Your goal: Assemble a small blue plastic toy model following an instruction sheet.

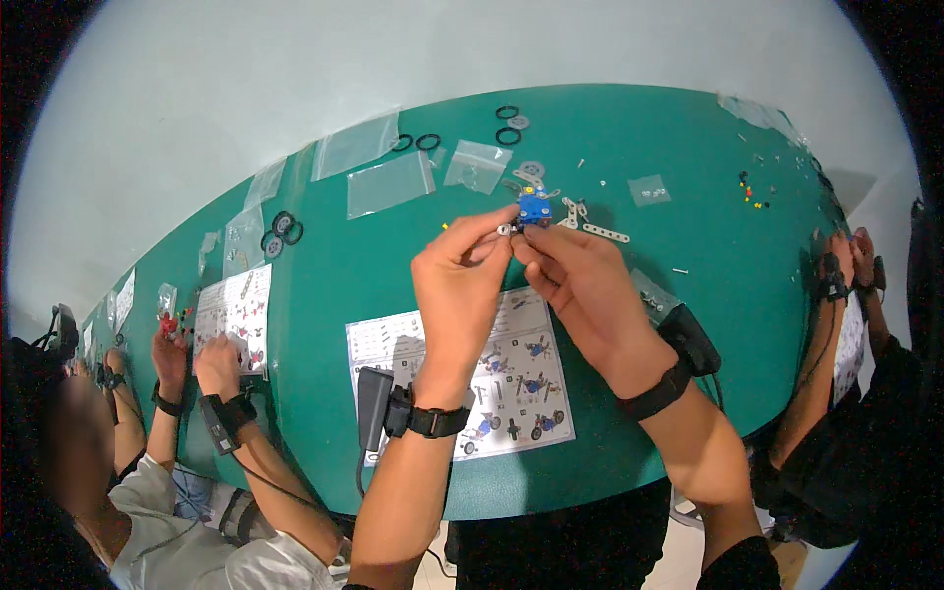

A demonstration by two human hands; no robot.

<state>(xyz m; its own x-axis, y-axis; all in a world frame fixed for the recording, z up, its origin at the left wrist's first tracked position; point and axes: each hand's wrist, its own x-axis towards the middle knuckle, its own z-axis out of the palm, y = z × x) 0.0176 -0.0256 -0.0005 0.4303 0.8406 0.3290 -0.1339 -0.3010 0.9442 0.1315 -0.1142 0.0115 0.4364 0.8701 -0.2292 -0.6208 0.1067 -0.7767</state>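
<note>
My left hand (460,290) and my right hand (580,285) meet above the green table (688,324), both pinching a small model (532,209) made of a blue block and silver metal parts. The left fingertips hold its left end, where a small silver piece sticks out. The right fingers grip it from below and the right. An illustrated instruction sheet (516,379) lies flat under my wrists. Both wrists carry black straps with black devices.
Clear plastic bags (389,183), black rubber rings (507,136), perforated metal strips (596,228) and small loose parts lie farther back. A person at the left (218,372) works over another sheet. Another person's hands (844,264) are at the right edge.
</note>
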